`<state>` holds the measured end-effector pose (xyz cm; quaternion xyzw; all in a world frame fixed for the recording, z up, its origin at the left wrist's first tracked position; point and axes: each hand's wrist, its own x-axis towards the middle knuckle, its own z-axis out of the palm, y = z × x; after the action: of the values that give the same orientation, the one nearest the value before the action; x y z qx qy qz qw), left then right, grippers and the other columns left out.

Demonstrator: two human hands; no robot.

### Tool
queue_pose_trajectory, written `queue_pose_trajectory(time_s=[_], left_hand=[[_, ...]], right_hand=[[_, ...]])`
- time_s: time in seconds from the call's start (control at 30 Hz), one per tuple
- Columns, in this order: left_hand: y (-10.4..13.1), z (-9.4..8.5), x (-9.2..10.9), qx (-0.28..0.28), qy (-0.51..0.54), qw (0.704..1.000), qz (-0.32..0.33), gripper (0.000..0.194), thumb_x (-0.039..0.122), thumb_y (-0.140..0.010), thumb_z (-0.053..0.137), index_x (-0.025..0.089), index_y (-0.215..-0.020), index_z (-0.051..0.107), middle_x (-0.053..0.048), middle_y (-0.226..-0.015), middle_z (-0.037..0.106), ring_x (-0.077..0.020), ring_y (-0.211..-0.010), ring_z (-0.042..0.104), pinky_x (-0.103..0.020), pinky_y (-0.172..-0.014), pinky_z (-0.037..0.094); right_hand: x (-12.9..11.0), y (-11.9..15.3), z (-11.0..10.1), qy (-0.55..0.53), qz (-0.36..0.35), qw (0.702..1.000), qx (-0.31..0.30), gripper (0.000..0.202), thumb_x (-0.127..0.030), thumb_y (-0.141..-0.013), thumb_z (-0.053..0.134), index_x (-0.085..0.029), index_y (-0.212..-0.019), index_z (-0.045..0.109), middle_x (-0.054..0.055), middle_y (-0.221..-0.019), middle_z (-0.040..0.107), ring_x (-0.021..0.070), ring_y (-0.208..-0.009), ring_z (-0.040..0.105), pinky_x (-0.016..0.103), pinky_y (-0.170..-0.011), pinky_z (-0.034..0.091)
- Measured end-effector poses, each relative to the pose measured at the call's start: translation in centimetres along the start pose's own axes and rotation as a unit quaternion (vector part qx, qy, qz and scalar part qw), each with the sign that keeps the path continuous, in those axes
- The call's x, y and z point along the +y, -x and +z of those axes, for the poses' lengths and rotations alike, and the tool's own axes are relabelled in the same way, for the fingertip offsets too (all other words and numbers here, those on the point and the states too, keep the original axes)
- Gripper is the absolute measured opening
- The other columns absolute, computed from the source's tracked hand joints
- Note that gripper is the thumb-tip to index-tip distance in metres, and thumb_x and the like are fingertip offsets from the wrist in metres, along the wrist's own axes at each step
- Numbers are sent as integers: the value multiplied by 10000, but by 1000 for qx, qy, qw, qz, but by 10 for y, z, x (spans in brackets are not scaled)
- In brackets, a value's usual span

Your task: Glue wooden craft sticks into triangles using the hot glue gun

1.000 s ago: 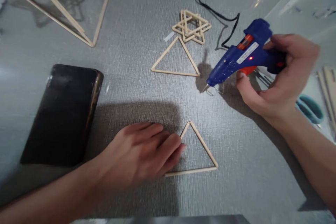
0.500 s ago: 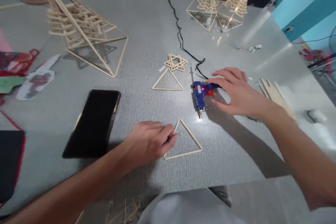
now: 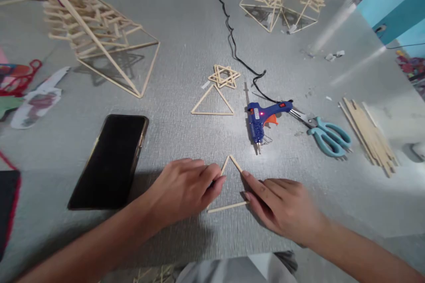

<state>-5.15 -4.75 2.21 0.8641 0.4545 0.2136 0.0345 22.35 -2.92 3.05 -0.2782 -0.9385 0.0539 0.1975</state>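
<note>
A triangle of thin wooden sticks [image 3: 228,207] lies flat on the grey table near its front edge. My left hand [image 3: 191,183] is closed on the triangle's left stick, its thumb and index finger pinching it. On the other side, my right hand [image 3: 282,205] has its index finger and thumb on the right stick, hiding the lower right corner. Beyond them lies a blue glue gun [image 3: 256,126] with an orange trigger and a lit red light, its nozzle toward me. A second stick triangle [image 3: 212,113] and a six-pointed stick star [image 3: 224,76] lie farther back.
Blue-handled scissors [image 3: 328,136] and a pile of wooden sticks [image 3: 368,135] lie at the right. A black phone [image 3: 109,161] is at the left. Stick pyramids stand at the back left [image 3: 99,40] and back right [image 3: 279,4]. A black cord [image 3: 234,48] crosses the table.
My right hand has left the glue gun and come down to the right side of the near triangle. The glue gun lies on the table. My left hand stays on the left stick.
</note>
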Motion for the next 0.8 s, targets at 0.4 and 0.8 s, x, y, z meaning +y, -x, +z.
queue_pose_trajectory(time_s=[0.4,0.8], left_hand=[[-3,-4,2,-15,16,1000,-9,299,193,-1118,492,218,-847,616,41,-645,578,-155,-553,561,-336,-553,444],[-2,-5,1,-29,28,999,0,294,176,-1111,507,223,-836,601,42,-608,559,-157,-532,556,-343,-510,429]], right_hand=[[0,2,-1,-24,-3,999,-36,398,-207,-1097,632,-16,-1446,628,-12,-754,705,149,-593,637,344,-491,518],[2,-2,-6,-26,-12,998,-59,340,-195,-1118,590,-17,-1398,666,2,-765,749,125,-595,648,310,-497,542]])
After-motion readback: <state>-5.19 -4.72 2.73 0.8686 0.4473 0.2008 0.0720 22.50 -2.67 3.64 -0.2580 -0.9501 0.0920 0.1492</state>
